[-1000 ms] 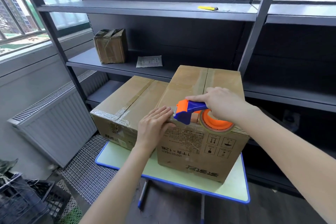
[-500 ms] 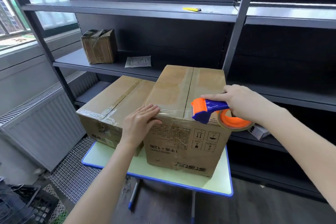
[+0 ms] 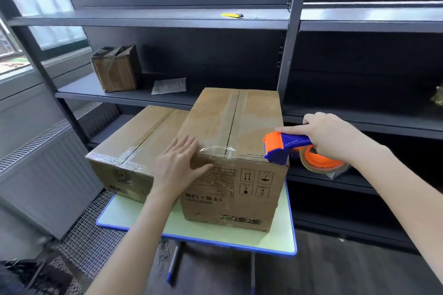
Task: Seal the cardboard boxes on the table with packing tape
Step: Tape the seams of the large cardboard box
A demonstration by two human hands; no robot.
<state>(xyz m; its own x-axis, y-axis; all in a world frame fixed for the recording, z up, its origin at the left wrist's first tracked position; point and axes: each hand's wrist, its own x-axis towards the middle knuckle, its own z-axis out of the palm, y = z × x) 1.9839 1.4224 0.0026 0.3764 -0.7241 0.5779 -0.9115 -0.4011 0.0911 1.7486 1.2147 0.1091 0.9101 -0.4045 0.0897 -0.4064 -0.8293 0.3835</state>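
The taller cardboard box point(image 3: 231, 132) stands on the bench point(image 3: 227, 236), touching a lower taped box point(image 3: 134, 143) on its left; clear tape covers its top seam and wrinkles along the near edge; the left hand point(image 3: 178, 170) lies flat on its near left corner, fingers straight; the right hand point(image 3: 333, 136) grips the blue-and-orange tape dispenser point(image 3: 282, 148), whose head meets the box's near right corner.
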